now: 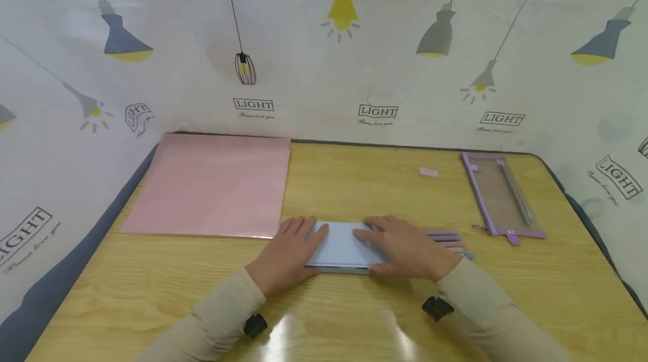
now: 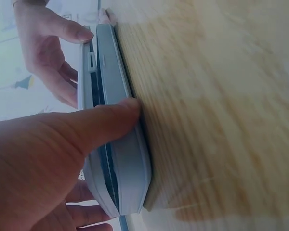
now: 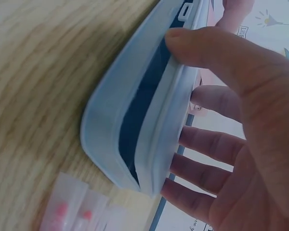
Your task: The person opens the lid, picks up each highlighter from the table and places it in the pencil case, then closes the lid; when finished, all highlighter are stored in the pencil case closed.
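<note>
A light blue plastic pencil box [image 1: 340, 244] lies on the table between both hands. Its lid stands slightly ajar, with a dark gap along the front and a small clasp [image 2: 91, 62] at mid-edge. The left hand [image 1: 286, 255] holds the box's left end, its thumb [image 2: 113, 120] across the front side and its fingers around the far side. At the opposite end, the right hand [image 1: 405, 247] grips the lid, thumb [image 3: 183, 45] at the front edge near the clasp and fingertips on the top. What lies inside the box is hidden.
Several pastel pens [image 1: 442, 236] lie right of the box, partly behind the right hand. A pink sheet [image 1: 212, 185] covers the table's back left. A small pink eraser-like block [image 1: 428, 172] and a purple-edged mesh zip pouch [image 1: 498, 196] lie at the back right.
</note>
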The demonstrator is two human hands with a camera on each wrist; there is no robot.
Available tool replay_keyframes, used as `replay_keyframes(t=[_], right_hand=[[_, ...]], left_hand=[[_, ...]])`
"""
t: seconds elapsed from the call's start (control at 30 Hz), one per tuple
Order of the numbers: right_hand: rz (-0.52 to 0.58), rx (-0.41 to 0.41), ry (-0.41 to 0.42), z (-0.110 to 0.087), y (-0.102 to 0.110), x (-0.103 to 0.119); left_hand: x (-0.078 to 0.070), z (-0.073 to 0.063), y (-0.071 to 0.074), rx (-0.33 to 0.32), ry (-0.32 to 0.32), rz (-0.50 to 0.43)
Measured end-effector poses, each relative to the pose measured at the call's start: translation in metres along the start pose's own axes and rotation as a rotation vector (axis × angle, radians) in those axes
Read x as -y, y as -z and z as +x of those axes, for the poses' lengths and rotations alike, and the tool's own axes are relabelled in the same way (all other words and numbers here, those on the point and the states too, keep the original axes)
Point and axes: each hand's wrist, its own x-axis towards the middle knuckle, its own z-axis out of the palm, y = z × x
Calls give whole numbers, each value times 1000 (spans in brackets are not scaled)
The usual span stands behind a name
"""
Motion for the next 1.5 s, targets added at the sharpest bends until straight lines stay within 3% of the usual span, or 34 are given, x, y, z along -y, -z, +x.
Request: replay_keyframes(t=[0.3,0.47,0.63,0.83,1.0,1.13,1.27,1.5], right_hand=[[-7,-22,24,1,1,0],[-14,-161,74,-13,2,3],[27,-365,117,-42,8,10],[118,-369,122,-68,-7,13],[20,-447,163,-71,-28,9],[-15,-451,141,-70,-37,7],[-44,-430,123,-70,-40,7],[-88,-427,125,-70,-41,6]], left_hand=[[8,-1,5,56,7,-106],[11,-2,5,59,0,-151],[14,-2,10,-18,-40,-122],[19,1,19,-124,-74,-161],[23,6,25,-211,-74,-238],[27,14,26,-292,-81,-284],[32,26,27,-330,-32,-367],[46,50,29,-319,138,-523]])
